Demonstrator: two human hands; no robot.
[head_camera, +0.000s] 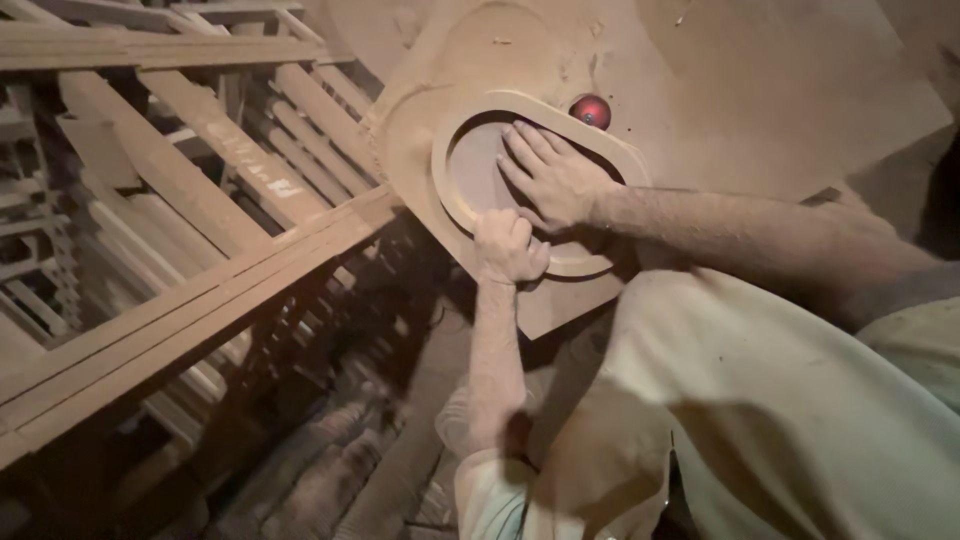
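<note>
An oval wooden ring frame (470, 112) lies on a dusty board table (760, 70). My right hand (550, 175) presses flat, fingers spread, inside the ring's opening and over its rim. My left hand (508, 245) curls around the ring's near edge at the table's border, gripping it. A red round knob (590, 110) sits just beyond the ring, close to my right fingertips. Under the ring lies a flat wooden template plate (400, 150) of similar shape.
Stacks of long wooden slats and frame parts (190, 180) fill racks on the left. A slanted wooden rail (180, 320) crosses in front of them. The dark floor with scrap (330, 470) lies below. My pale shirt (780, 420) fills the lower right.
</note>
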